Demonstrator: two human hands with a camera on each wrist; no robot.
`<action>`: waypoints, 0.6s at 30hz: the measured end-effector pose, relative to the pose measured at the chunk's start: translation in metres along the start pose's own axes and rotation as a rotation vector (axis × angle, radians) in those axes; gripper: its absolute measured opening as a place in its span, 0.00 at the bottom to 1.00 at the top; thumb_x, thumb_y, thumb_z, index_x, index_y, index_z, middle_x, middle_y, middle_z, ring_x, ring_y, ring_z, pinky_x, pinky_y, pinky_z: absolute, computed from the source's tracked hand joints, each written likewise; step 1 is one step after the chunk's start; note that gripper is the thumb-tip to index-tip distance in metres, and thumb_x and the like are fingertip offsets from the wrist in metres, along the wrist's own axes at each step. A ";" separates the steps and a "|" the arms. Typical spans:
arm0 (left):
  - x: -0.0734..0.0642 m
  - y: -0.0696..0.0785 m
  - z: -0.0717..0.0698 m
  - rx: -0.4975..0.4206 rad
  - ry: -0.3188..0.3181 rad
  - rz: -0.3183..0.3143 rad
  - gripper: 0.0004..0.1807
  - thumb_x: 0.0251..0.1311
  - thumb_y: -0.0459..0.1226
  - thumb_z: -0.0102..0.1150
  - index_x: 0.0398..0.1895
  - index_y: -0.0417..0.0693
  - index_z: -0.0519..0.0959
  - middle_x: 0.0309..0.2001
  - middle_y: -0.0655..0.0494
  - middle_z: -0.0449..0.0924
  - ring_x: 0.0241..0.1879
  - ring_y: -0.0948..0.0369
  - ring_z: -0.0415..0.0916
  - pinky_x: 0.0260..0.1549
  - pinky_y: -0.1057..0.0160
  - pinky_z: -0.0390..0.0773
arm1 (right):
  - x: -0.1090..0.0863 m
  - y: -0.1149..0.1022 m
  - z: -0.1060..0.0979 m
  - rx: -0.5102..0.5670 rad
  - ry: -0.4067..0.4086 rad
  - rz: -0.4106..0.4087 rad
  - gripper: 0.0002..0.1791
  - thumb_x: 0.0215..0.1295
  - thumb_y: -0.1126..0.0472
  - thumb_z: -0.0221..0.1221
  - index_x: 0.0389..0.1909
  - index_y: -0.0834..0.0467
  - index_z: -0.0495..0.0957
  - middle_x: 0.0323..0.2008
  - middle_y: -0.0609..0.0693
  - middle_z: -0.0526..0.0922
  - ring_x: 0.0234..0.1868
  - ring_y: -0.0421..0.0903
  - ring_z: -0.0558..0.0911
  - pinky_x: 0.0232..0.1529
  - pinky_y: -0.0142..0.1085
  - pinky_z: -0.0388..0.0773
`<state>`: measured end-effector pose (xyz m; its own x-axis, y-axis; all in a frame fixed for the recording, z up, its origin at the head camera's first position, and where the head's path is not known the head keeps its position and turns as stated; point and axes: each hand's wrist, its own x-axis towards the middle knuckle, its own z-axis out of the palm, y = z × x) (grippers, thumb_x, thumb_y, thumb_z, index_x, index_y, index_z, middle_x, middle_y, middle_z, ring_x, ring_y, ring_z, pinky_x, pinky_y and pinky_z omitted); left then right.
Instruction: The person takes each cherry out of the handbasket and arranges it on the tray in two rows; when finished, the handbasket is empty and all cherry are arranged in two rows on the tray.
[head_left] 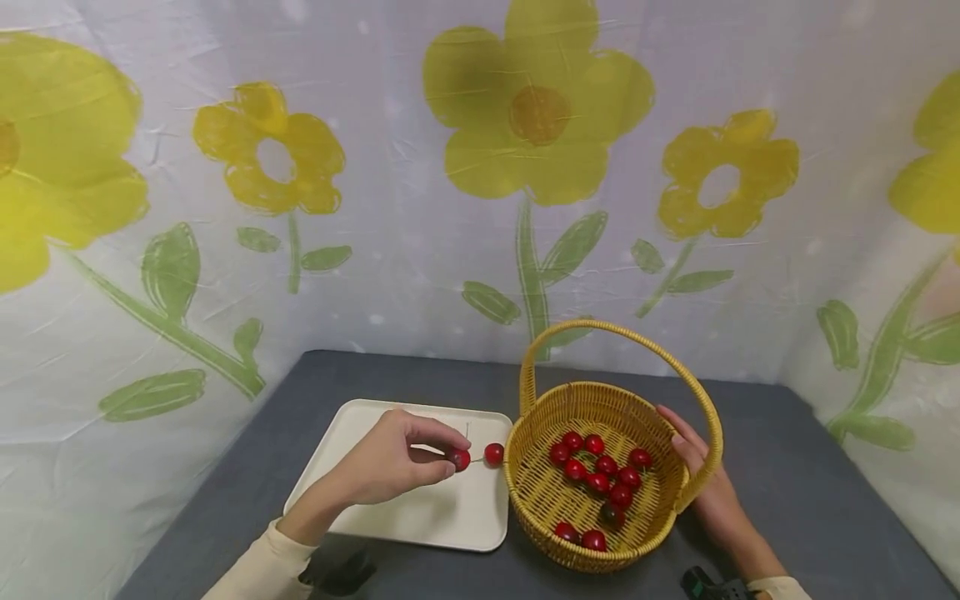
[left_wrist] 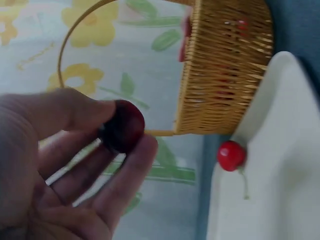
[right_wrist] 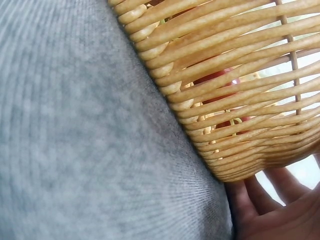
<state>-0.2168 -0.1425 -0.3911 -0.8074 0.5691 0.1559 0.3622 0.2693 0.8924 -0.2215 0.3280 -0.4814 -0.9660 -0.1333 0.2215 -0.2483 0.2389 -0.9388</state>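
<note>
My left hand (head_left: pixel 390 462) pinches a dark red cherry (head_left: pixel 459 459) between thumb and fingers, above a cream tray (head_left: pixel 457 521). In the left wrist view this cherry (left_wrist: pixel 122 127) looks shadowed at the fingertips. Another red cherry (head_left: pixel 494 454) with a green stem lies at the tray's right edge, near the yellow wicker basket (head_left: pixel 536 492). Several cherries (head_left: pixel 597 483) sit inside that basket. My right hand (head_left: pixel 716 496) holds the basket's right side at the rim; in the right wrist view its fingers (right_wrist: pixel 245 200) touch the woven wall, partly hidden behind it.
The basket's tall arched handle (head_left: pixel 626 332) rises over its opening. Dark grey cloth (head_left: pixel 420 371) covers the table beneath tray and basket. A flower-printed curtain (head_left: pixel 397 250) stands behind and at both sides. Some black gear (head_left: pixel 708 585) is on the right wrist.
</note>
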 end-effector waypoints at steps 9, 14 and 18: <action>0.009 -0.019 0.023 0.243 0.018 -0.041 0.11 0.58 0.29 0.78 0.42 0.49 0.93 0.36 0.60 0.93 0.38 0.67 0.90 0.40 0.70 0.87 | -0.001 -0.004 0.001 0.007 0.008 0.005 0.31 0.93 0.49 0.37 0.89 0.50 0.55 0.82 0.63 0.63 0.69 0.28 0.78 0.59 0.27 0.83; 0.020 -0.029 0.035 0.305 0.038 -0.061 0.10 0.55 0.28 0.79 0.40 0.45 0.93 0.34 0.57 0.93 0.37 0.65 0.90 0.35 0.69 0.83 | -0.002 -0.002 0.002 0.000 0.010 0.007 0.31 0.93 0.49 0.38 0.89 0.51 0.54 0.83 0.64 0.62 0.69 0.26 0.77 0.59 0.26 0.82; 0.028 -0.035 0.040 0.341 0.041 -0.079 0.10 0.53 0.27 0.80 0.39 0.44 0.93 0.33 0.58 0.93 0.35 0.65 0.89 0.35 0.67 0.83 | -0.001 -0.001 0.002 0.014 0.006 0.016 0.31 0.93 0.48 0.37 0.90 0.50 0.53 0.84 0.67 0.59 0.69 0.26 0.77 0.59 0.26 0.82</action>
<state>-0.2331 -0.1049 -0.4356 -0.8547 0.5063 0.1146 0.4267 0.5594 0.7107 -0.2201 0.3259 -0.4812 -0.9703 -0.1238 0.2078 -0.2315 0.2274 -0.9459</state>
